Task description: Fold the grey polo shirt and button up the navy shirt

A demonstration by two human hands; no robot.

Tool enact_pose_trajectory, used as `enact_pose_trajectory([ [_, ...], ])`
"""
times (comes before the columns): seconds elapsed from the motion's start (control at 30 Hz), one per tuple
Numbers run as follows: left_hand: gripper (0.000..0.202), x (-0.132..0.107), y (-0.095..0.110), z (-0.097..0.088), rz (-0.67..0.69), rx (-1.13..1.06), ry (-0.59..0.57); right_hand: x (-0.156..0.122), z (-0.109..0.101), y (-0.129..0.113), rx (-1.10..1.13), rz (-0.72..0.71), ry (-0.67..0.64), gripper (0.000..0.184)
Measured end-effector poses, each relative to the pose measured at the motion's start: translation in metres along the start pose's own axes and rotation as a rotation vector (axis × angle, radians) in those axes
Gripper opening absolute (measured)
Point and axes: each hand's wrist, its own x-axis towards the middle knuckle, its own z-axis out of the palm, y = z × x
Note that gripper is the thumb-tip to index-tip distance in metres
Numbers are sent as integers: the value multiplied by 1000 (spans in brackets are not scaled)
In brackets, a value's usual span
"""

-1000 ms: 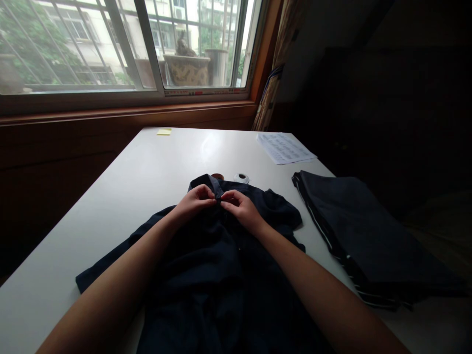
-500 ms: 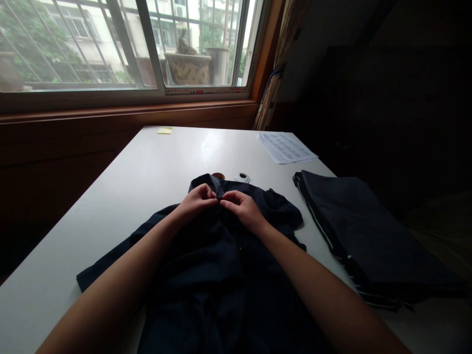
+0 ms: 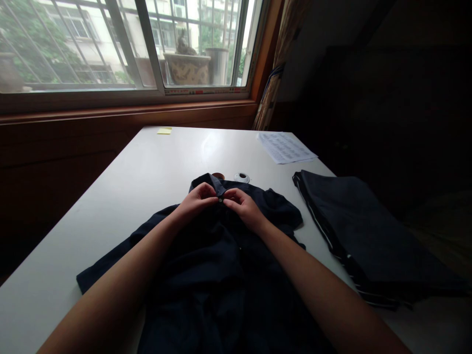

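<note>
A dark navy shirt [image 3: 221,275] lies spread on the white table [image 3: 155,167], collar pointing away from me. My left hand [image 3: 195,201] and my right hand [image 3: 241,204] meet just below the collar. Both pinch the shirt's front edges, fingers curled, around a small pale button [image 3: 220,200] that shows between the fingertips.
A folded dark garment with white piping [image 3: 361,236] lies on the table to the right. Printed sheets [image 3: 285,146] rest at the far right, a yellow sticky note [image 3: 164,131] at the far edge. A small white round object [image 3: 242,177] and a brown one [image 3: 218,175] sit beyond the collar.
My fingers have shifted slightly at the shirt's placket, and the small button now shows between the fingertips. The arms and shirt stay where they were.
</note>
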Motion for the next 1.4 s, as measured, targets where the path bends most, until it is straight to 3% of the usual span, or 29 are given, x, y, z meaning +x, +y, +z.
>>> enact_pose_trajectory([
  [0.17,29,-3,9,-5,34,173,-30,1,0,0,46,-13,19,25],
  [0.33,42,-6,21,-19,49,317,-163,2,0,1,76,7,65,28],
  [0.43,45,-6,21,-29,93,425,-164,1,2,1,67,9,64,27],
  [0.6,40,-3,15,-38,114,486,-76,-4,4,-5,-176,-52,19,23],
  [0.77,38,0,11,-43,105,507,-2,-9,5,-11,-494,-226,-45,29],
  [0.9,34,1,7,-47,126,501,-11,-8,2,-11,-570,-273,-78,15],
  [0.97,33,2,4,-48,144,526,-15,-5,-1,-10,-556,-240,-67,10],
  [1.13,34,4,7,-48,226,601,-1,5,-18,-7,-443,-19,-51,20],
  [1.3,30,-3,41,-43,378,985,105,10,-27,-6,-303,115,-112,24],
  [1.4,11,-12,61,-30,374,1070,13,9,-26,-9,-263,143,-138,26],
])
